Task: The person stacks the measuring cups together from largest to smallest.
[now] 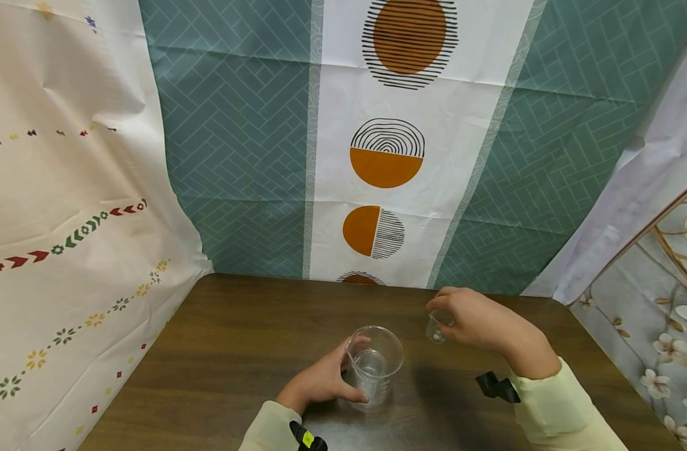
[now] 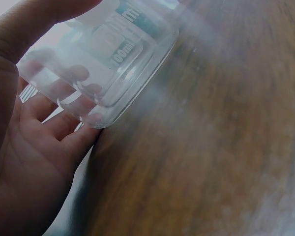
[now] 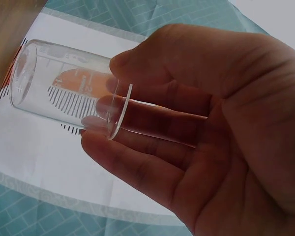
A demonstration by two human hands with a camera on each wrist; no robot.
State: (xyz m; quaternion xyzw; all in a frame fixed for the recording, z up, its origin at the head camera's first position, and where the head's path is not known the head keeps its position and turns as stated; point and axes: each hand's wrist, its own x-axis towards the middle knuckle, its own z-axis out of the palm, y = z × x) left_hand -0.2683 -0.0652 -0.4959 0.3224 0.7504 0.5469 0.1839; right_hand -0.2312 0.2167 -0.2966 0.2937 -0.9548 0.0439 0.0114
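Note:
My left hand (image 1: 323, 379) grips a large clear beaker (image 1: 387, 343) from its left side, thumb toward me and fingers round the far side. A smaller clear vessel (image 1: 372, 363) shows nested inside it. In the left wrist view, white volume markings cover the large beaker (image 2: 125, 51), and its base edge is close over the wood. To the right and farther back, my right hand (image 1: 481, 322) pinches a small glass beaker (image 1: 435, 331) near its rim, thumb against fingers. The right wrist view shows printed graduations on this small beaker (image 3: 64, 81).
Both hands work over a dark brown wooden table (image 1: 253, 319). A teal and white patterned cloth (image 1: 236, 138) hangs behind its far edge. Cream embroidered cloth (image 1: 67, 250) borders the left side, and a floral sheet (image 1: 659, 300) the right.

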